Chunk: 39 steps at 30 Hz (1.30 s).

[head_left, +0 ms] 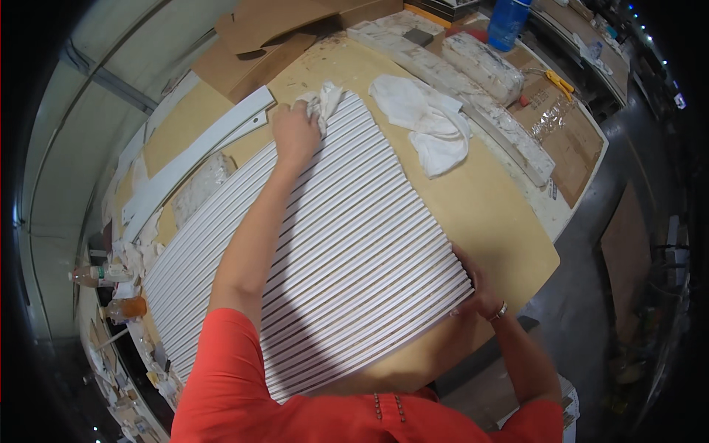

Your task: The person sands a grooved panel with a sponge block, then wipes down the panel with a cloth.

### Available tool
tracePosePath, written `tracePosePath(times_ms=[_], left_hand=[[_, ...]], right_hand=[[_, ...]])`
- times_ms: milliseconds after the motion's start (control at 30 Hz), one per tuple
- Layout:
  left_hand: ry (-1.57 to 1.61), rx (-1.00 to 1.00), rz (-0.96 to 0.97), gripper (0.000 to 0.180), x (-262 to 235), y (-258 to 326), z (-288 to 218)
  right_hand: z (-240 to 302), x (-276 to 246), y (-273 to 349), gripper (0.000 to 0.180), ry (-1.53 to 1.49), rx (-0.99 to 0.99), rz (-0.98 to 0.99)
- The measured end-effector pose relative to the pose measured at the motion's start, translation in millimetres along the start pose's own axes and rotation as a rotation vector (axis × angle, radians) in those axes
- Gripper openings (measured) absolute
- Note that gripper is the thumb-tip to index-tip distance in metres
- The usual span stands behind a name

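A large white slatted panel (pixel 354 236) with parallel ridges lies on a tan board (pixel 509 214). My left hand (pixel 297 133) reaches to its far corner, fingers closed on a crumpled white cloth (pixel 325 103) that rests against the panel's far end. At the panel's right corner my right hand (pixel 478 284) grips the edge, the fingers partly hidden by the panel and the thumb near the corner. A second white cloth (pixel 428 122) with faint stains lies loose on the board, to the right of the panel's far end.
Long white strips (pixel 199 151) lie left of the panel, near a plastic-wrapped block (pixel 203 188). Brown cardboard (pixel 251 52) stands at the far side. A stained beam (pixel 473 111), a wrapped bundle (pixel 484 66) and a blue bottle (pixel 508 26) sit far right. Amber bottle (pixel 127 308) at left.
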State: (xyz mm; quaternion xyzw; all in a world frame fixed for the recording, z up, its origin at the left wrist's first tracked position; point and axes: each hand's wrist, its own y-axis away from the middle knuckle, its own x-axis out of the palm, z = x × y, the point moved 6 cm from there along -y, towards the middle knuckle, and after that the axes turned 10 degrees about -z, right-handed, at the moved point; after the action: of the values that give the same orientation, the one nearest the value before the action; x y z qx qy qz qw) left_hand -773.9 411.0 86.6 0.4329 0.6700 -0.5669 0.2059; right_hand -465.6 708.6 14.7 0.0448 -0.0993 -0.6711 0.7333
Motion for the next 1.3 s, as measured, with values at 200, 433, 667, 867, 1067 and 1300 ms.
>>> tracePosePath(times_ms=[200, 433, 667, 867, 1067, 1300], left_hand=[[0.421, -0.029, 0.112, 0.034, 65, -43, -75], [0.875, 0.109, 0.579, 0.032, -33, -4, -117], [0.623, 0.455, 0.729, 0.032, -97, 101, -41], [0.567, 0.627, 0.445, 0.025, -24, 74, -112], [1.326, -0.536, 0.627, 0.03, 16, -4, -150], [0.451, 0.442, 0.321, 0.042, -12, 30, -83]], right_hand=[[0, 5, -1, 0.125, 0.059, -0.02, 0.025], [1, 0, 3, 0.125, 0.05, 0.071, -0.014], [-4, -5, 3, 0.124, 0.072, -0.029, 0.001], [3, 0, 1, 0.124, 0.071, -0.049, 0.022], [-12, -7, 2, 0.126, 0.076, 0.031, -0.006], [3, -2, 2, 0.126, 0.098, 0.054, 0.011]])
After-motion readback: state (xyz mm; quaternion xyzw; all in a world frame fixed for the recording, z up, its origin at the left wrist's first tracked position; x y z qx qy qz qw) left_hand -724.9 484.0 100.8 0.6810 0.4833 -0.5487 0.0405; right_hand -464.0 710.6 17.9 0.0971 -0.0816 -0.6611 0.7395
